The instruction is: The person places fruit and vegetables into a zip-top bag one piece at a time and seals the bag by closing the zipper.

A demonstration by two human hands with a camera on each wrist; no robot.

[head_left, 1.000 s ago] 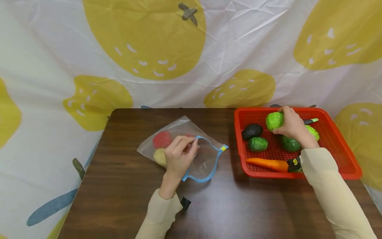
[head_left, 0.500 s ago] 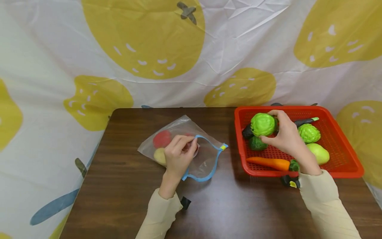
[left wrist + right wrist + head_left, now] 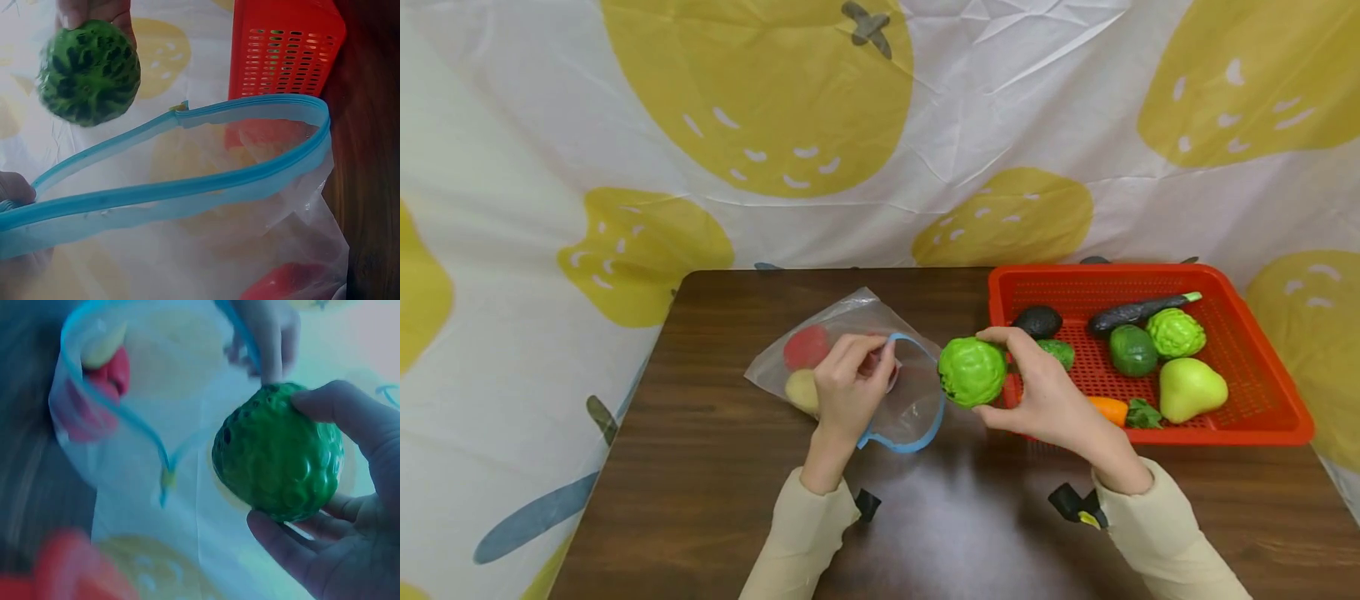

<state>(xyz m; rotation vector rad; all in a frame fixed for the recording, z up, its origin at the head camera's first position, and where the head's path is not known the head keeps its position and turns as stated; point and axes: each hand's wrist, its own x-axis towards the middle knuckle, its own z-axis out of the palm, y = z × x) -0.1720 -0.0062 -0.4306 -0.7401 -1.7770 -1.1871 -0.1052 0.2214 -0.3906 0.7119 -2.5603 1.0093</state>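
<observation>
My right hand (image 3: 1048,404) grips a bumpy green custard apple (image 3: 972,372) between thumb and fingers, held up beside the mouth of a clear zip bag (image 3: 917,417). In the right wrist view the custard apple (image 3: 281,456) shows whole apart from where the fingers cover it. My left hand (image 3: 853,383) pinches the bag's blue zip rim, and the mouth gapes wide in the left wrist view, where the rim (image 3: 187,187) forms a loop. Inside the bag lie a red item (image 3: 806,347) and a pale yellowish one (image 3: 802,390), both seen through the plastic.
A red perforated basket (image 3: 1262,392) stands at the right of the brown table (image 3: 700,467). It holds a pear (image 3: 1191,390), another custard apple (image 3: 1176,333), an eggplant (image 3: 1138,311), an avocado (image 3: 1037,322), a partly hidden carrot (image 3: 1108,408) and green produce. A patterned cloth hangs behind.
My right hand has carried the custard apple out of the basket, leftward and nearer, to the bag's mouth. My left hand has stayed at the bag's rim.
</observation>
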